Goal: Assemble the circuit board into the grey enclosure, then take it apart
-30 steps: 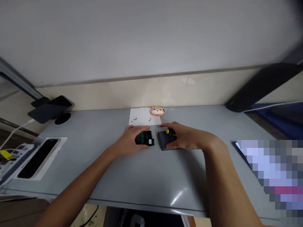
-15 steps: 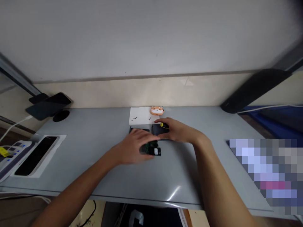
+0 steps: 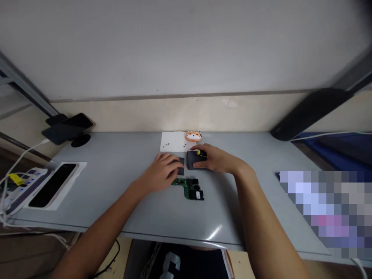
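A green circuit board (image 3: 186,186) with black parts and a small white label lies on the grey table, just in front of my hands. My left hand (image 3: 163,170) is over a flat dark panel (image 3: 180,167), its fingers curved; whether it grips the panel is unclear. My right hand (image 3: 210,157) holds a yellow-and-black screwdriver (image 3: 200,153), with its fingers on a dark box (image 3: 193,161). Behind them, several tiny dark screws (image 3: 166,145) rest on a white paper sheet (image 3: 176,139).
An orange animal-faced case (image 3: 193,136) sits at the paper's right edge. A phone (image 3: 54,185) on white paper and a power strip (image 3: 29,188) are at the left, with a phone on a stand (image 3: 68,128) behind. A black cylinder (image 3: 310,112) stands back right.
My left hand has moved off the circuit board to the dark panel behind it. The board now lies nearer the front and slightly right. My right hand has barely moved.
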`<state>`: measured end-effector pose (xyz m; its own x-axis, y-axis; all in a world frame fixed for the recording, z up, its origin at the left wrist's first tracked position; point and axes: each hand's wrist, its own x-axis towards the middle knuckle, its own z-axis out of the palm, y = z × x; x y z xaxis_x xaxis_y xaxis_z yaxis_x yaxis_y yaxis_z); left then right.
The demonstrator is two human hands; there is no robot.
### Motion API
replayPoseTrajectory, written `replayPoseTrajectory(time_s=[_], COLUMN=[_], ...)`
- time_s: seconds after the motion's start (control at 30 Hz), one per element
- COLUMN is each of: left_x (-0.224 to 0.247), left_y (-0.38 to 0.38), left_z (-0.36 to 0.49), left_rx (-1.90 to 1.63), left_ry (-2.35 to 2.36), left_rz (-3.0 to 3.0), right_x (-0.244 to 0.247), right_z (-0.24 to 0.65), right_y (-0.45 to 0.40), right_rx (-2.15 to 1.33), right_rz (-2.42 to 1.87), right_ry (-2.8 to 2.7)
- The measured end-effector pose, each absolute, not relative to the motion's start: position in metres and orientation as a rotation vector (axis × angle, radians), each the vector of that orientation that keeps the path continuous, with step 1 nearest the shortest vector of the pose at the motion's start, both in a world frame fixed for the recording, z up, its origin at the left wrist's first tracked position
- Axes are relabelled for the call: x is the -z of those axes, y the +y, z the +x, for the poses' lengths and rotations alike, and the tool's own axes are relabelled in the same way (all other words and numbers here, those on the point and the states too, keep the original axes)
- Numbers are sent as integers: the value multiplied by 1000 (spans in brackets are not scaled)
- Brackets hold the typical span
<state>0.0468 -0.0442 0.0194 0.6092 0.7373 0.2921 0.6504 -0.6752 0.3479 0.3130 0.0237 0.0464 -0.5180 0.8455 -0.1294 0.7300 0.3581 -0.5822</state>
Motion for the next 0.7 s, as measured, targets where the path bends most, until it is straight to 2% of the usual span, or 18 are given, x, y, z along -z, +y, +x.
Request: replayPoseTrajectory(time_s=[0.3,0.7], left_x=[7,9], left_y=[-20,-16], left_z=[34,31], left_rx=[-779,-815], left_ry=[1258,1272], left_rz=[2488,2490], right_x=[-51,-53], right_z=[308,300], right_y=[22,19], right_rx=[-847,-869], right_rz=[-1441,-1409], right_ry=[-2443,-2436])
